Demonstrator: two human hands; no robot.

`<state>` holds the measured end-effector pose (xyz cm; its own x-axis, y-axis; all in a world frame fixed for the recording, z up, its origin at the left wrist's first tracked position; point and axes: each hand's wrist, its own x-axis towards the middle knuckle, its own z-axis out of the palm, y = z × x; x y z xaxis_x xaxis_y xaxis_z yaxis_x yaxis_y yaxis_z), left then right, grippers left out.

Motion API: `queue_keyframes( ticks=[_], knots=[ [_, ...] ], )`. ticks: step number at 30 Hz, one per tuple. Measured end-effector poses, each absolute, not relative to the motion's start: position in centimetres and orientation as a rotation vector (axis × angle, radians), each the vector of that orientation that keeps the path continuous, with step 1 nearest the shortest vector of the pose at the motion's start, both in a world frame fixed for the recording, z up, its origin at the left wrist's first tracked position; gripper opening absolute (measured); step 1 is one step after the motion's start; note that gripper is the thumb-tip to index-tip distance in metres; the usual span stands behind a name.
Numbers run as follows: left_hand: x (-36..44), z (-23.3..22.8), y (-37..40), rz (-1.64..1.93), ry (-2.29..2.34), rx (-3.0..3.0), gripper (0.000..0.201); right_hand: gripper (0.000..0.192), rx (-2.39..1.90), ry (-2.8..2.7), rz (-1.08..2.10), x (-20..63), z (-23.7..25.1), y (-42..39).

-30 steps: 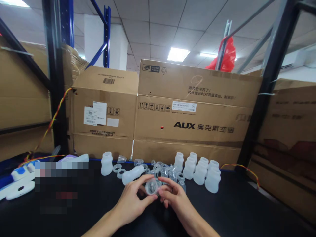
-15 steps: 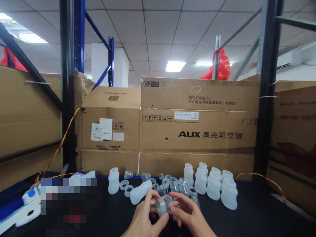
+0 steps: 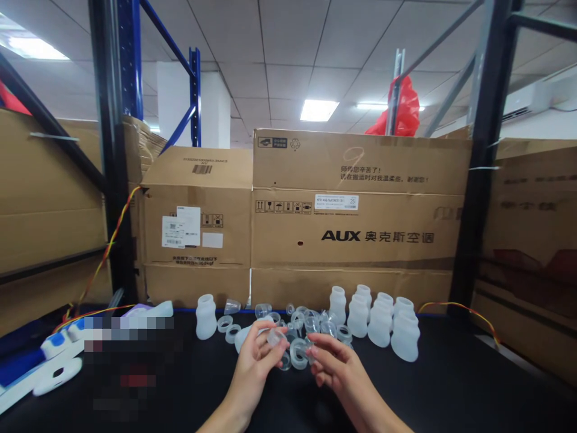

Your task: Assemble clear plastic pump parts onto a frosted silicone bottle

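My left hand (image 3: 259, 355) pinches a small clear plastic cap (image 3: 276, 338) between thumb and fingers. My right hand (image 3: 331, 359) is closed at the fingertips on the edge of a translucent screw ring (image 3: 299, 353), which faces me between the two hands. Behind them lies a pile of clear caps and rings (image 3: 313, 322). A frosted bottle (image 3: 243, 340) on its side is partly covered by my left hand. Two loose rings (image 3: 233, 333) lie left of it, near an upright frosted bottle (image 3: 206, 317).
Several frosted bottles (image 3: 381, 320) stand upright on the right of the black table (image 3: 451, 385). Cardboard boxes (image 3: 360, 240) wall off the back, between dark rack posts (image 3: 484, 150). White and blue items (image 3: 58, 373) lie at left, beside a blurred patch.
My hands have drawn apart; earlier both were together around the clear parts. The left now has the cap and the right the ring. The view has tilted slightly down.
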<state>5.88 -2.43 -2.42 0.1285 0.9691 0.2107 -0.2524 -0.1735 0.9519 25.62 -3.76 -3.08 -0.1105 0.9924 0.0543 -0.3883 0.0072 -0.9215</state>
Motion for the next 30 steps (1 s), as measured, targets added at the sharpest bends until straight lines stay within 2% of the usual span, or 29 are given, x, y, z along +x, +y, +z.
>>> queue_keyframes(
  ticks=[3, 7, 15, 18, 21, 24, 30],
  knots=[
    [6.0, -1.8, -3.5, 1.298, 0.768, 1.231, 0.051, 0.062, -0.826, -0.933, 1.528, 25.5, -2.8, -4.2],
    [6.5, -1.6, -4.7, 1.246, 0.720, 1.364, 0.039, 0.050, -0.755, -0.908, 1.653, 25.2, -2.6, -4.6],
    [6.9, -2.5, -5.3, 1.184, 0.775, 1.659, 0.035, 0.030, -0.461, -0.810, 1.908, 25.3, -2.5, -5.2],
    [6.8, -2.2, -5.5, 1.174, 0.801, 1.710, 0.037, 0.027, -0.409, -0.828, 1.918, 25.3, -2.3, -5.6],
    [6.7, -2.0, -5.4, 1.150, 0.824, 1.752, 0.048, 0.034, -0.436, -0.887, 1.873, 25.2, -2.1, -6.1],
    [6.5, -2.0, -5.2, 1.148, 0.873, 1.787, 0.048, 0.045, -0.465, -0.944, 1.823, 25.1, -1.9, -6.6],
    [6.3, -1.8, -4.8, 1.174, 0.825, 1.750, 0.054, 0.081, -0.540, -1.013, 1.697, 24.6, -1.4, -7.4]
  ],
)
